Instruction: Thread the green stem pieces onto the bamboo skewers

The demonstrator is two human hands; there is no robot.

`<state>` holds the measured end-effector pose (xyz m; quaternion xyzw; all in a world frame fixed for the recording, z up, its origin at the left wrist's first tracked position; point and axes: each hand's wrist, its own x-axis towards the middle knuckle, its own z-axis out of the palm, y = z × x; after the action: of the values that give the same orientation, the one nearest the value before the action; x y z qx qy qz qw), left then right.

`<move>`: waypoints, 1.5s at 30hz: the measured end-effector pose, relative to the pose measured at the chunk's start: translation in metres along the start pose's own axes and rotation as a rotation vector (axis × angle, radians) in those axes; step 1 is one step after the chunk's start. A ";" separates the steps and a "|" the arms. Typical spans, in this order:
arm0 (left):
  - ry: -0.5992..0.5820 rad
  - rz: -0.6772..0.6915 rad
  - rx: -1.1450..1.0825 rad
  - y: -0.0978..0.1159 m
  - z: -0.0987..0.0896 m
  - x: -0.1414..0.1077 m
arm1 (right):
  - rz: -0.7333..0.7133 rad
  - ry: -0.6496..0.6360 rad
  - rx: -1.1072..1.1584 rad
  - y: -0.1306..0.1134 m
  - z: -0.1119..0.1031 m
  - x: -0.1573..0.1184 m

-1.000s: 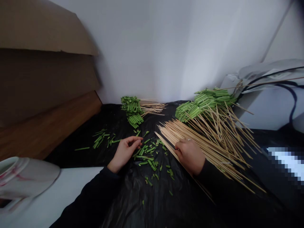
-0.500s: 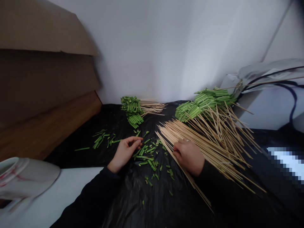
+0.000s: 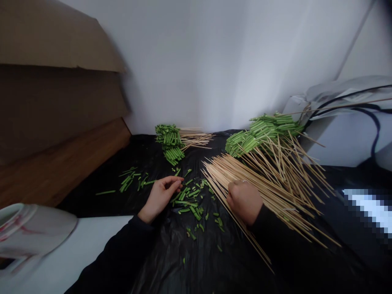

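Observation:
Loose wooden skewers (image 3: 254, 179) lie in a wide fan on black plastic sheeting (image 3: 171, 261). Over their near left edge rests my right hand (image 3: 245, 201), its fingers curled down; what they pinch, if anything, is hidden. My left hand (image 3: 161, 196) hovers at the left of the scattered cut green stem pieces (image 3: 194, 210), thumb and forefinger pressed together; anything between the tips is too small to make out. Behind are skewers threaded with green stems, a small stack (image 3: 169, 136) at centre left and a larger pile (image 3: 263, 132) at the right.
A cardboard box (image 3: 61, 94) stands at the left above a wooden surface (image 3: 70, 163). A whitish mug (image 3: 39, 226) sits on a white surface (image 3: 101, 232) at the lower left. Black cables (image 3: 375, 118) and clear plastic lie at the right, before a pale wall (image 3: 196, 61).
My right hand has shifted slightly to the right, and its fingers are curled in more. A few skewers at the left edge of the fan have moved. My left hand keeps its pinch.

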<state>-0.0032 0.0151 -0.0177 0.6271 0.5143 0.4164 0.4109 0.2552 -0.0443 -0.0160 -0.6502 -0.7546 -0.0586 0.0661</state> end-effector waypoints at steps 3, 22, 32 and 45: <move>0.003 -0.005 -0.013 0.000 0.000 0.000 | 0.011 -0.002 -0.001 0.001 0.001 0.001; -0.008 -0.015 -0.030 -0.002 0.000 0.001 | -0.062 0.027 0.122 -0.004 0.001 -0.002; -0.017 -0.020 -0.035 -0.003 0.000 0.002 | -0.095 0.047 0.126 -0.005 0.002 -0.002; -0.018 -0.024 -0.038 -0.003 0.000 0.000 | -0.038 -0.015 0.139 -0.009 0.000 -0.004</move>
<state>-0.0043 0.0160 -0.0204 0.6169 0.5100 0.4154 0.4323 0.2469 -0.0497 -0.0168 -0.6301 -0.7695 -0.0026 0.1041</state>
